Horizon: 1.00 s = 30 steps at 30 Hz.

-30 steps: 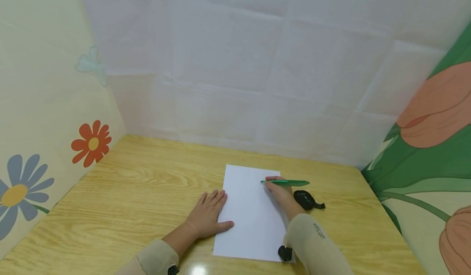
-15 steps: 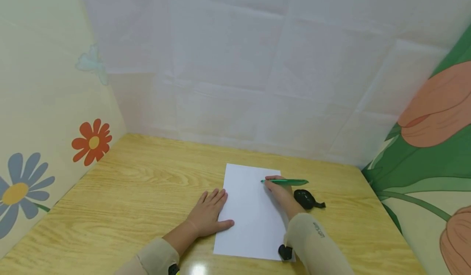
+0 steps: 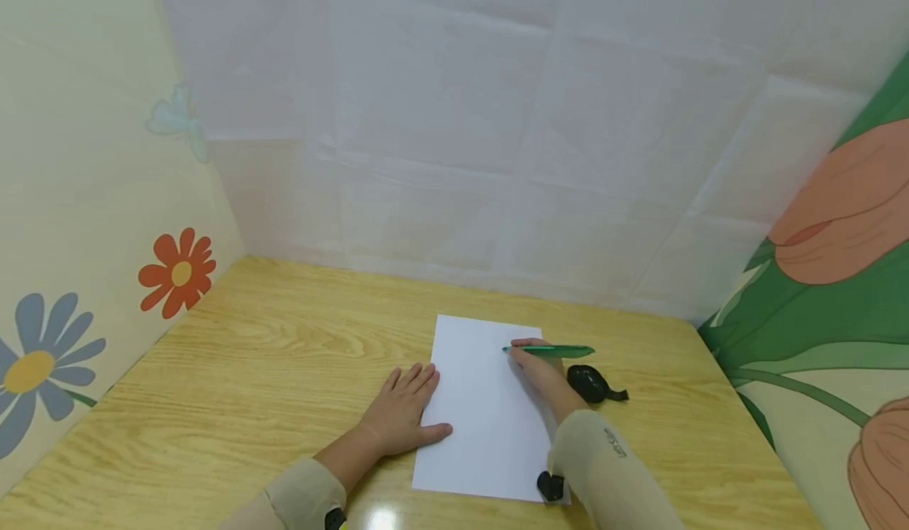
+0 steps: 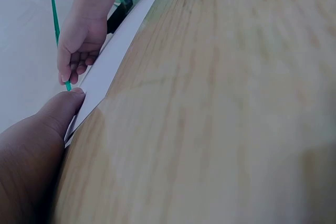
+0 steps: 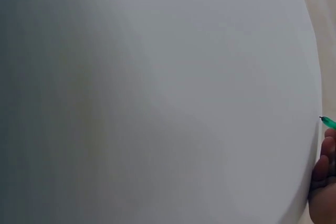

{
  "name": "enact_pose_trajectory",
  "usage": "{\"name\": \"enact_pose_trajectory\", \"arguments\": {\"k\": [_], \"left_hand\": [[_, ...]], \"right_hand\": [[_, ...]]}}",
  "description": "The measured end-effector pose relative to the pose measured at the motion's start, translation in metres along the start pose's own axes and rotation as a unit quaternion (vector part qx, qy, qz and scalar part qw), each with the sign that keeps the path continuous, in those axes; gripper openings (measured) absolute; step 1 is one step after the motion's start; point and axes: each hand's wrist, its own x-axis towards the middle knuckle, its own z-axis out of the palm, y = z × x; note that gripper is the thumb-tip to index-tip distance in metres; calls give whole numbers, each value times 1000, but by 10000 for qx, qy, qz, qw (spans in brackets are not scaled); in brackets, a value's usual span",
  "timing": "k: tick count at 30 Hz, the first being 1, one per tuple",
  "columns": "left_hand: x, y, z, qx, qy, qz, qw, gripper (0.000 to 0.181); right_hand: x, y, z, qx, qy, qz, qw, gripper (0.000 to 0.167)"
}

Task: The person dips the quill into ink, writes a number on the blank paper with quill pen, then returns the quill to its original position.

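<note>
A white sheet of paper (image 3: 476, 451) lies on the wooden table, with no marks that I can make out. My left hand (image 3: 399, 418) rests flat at its left edge, fingers spread and thumb on the sheet. Over the upper right of the paper, my right hand (image 3: 541, 374) pinches a slim green pen (image 3: 564, 352), its tip pointing left and its broad, leaf-like end to the right. At the right border of the right wrist view, the pen's dark tip (image 5: 322, 118) shows at the paper's edge. Whether the tip touches the sheet, I cannot tell.
A black rounded object with a short tail (image 3: 588, 385) lies beside my right wrist. Another small black object (image 3: 550, 486) shows by the right sleeve, over the paper's lower right corner. A white sheet-covered wall (image 3: 426, 120) stands behind the table (image 3: 270, 388); flowered panels flank it.
</note>
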Motion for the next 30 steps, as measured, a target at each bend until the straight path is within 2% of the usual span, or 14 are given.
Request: {"name": "enact_pose_trajectory", "arguments": {"k": [12,30], "left_hand": [[-1,4,-4,-15,-33,-77,10000,92],[-2,5,-5,50,-41,-93,9999,93]], "right_hand": [[-2,-1,1,-51,3,-57,10000,28],[-3,-2,2,-120,-73,74,9999,28]]}}
